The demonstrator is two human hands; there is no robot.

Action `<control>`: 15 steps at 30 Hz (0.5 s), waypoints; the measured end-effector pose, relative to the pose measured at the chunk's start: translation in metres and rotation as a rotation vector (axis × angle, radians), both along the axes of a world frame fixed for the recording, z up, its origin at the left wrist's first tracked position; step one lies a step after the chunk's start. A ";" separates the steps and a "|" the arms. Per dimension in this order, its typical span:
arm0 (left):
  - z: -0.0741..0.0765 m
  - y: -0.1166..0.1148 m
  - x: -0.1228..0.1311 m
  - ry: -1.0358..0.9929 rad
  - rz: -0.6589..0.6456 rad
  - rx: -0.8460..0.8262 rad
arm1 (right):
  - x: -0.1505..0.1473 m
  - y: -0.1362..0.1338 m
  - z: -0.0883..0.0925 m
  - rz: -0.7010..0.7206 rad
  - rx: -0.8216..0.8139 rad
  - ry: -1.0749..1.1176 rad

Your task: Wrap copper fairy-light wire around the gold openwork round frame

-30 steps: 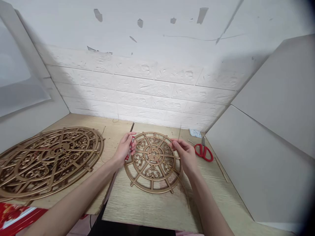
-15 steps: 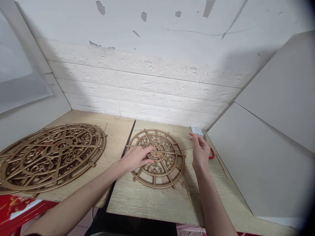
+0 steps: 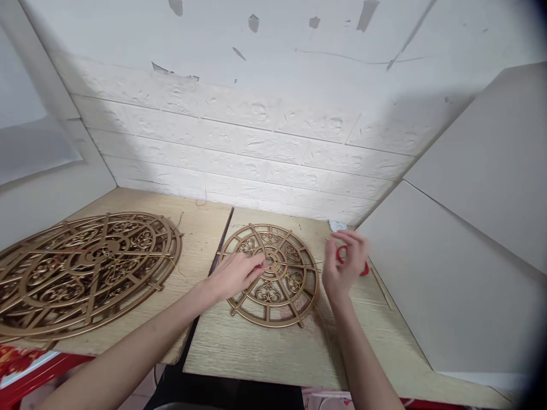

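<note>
Left hand (image 3: pixel 239 274) is placed over a round gold-coloured openwork disc (image 3: pixel 277 266), fingers bent and thumb drawn in close, tips at the hub. Whether anything is pinched there can't be told; the view is covered by the fingers.

Right hand (image 3: pixel 345 263) is held up just off the disc's right edge, half open, thumb and fingers set apart and curved, blurred. A thin dark thread (image 3: pixel 301 263) is stretched from the hub toward it; whether its end is gripped can't be confirmed.

Disc is laid flat on a pale wood-grain tabletop (image 3: pixel 252 356), split from the next board by a dark gap. A thin yellow thread (image 3: pixel 325 326) is trailed off its lower right side.

Red-handled scissors (image 3: pixel 365 269) are partly hidden behind the right hand. A crumpled light-blue packet (image 3: pixel 337 226) is set near the wall, a thin wooden stick (image 3: pixel 382 287) to the right. Similar gold-coloured openwork discs (image 3: pixel 111 246) are stacked on the left board, with yellow thread strewn on top.
</note>
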State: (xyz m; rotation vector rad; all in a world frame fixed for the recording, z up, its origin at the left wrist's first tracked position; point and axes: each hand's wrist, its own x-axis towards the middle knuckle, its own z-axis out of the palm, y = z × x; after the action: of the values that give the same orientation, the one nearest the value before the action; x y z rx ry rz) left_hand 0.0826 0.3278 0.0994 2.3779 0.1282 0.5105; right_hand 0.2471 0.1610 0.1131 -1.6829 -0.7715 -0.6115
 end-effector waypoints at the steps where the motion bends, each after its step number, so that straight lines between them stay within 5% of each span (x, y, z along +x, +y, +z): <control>1: 0.001 0.000 0.000 -0.008 0.010 0.000 | -0.006 0.005 -0.001 0.012 -0.119 -0.106; 4: 0.005 -0.001 0.000 0.003 0.046 0.009 | -0.023 0.022 -0.009 0.112 -0.472 -0.239; 8: 0.006 -0.002 0.000 -0.029 0.063 -0.055 | -0.036 0.039 -0.022 0.163 -0.722 -0.212; 15: 0.009 -0.002 0.000 -0.110 0.077 -0.166 | -0.043 0.048 -0.030 0.230 -0.725 -0.108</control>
State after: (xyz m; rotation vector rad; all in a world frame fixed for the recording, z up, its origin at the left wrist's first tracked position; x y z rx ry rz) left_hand 0.0826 0.3258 0.1087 2.1843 0.2050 0.6407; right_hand 0.2041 0.2086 0.0835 -2.1734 -1.3549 -0.2668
